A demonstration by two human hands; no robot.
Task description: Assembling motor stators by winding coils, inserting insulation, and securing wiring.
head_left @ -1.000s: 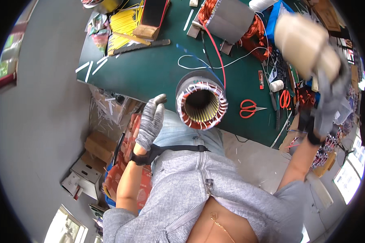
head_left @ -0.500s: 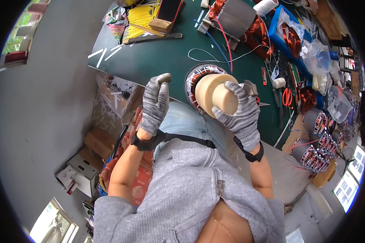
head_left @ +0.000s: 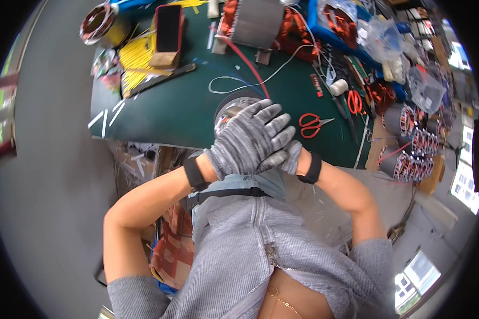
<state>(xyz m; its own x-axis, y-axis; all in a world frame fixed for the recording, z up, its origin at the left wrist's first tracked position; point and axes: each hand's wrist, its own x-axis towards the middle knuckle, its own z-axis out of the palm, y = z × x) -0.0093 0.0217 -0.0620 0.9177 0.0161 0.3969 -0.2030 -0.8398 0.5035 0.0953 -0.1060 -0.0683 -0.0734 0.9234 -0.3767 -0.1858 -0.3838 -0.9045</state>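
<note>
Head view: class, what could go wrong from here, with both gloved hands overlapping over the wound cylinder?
The wound cylinder sits near the edge of the green table, so a hard push from the left hand or right hand might tip it.
The red lead runs close to the left hand and could snag.
The red-handled scissors lie near the right hand; a slip might knock them.

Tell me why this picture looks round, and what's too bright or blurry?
Head view: the fisheye lens gives black corners and bends edges near the rim; head view: the lower-right window glares white; head view: the red wire looks smeared, while stripes on the left hand show fairly clearly.
</note>
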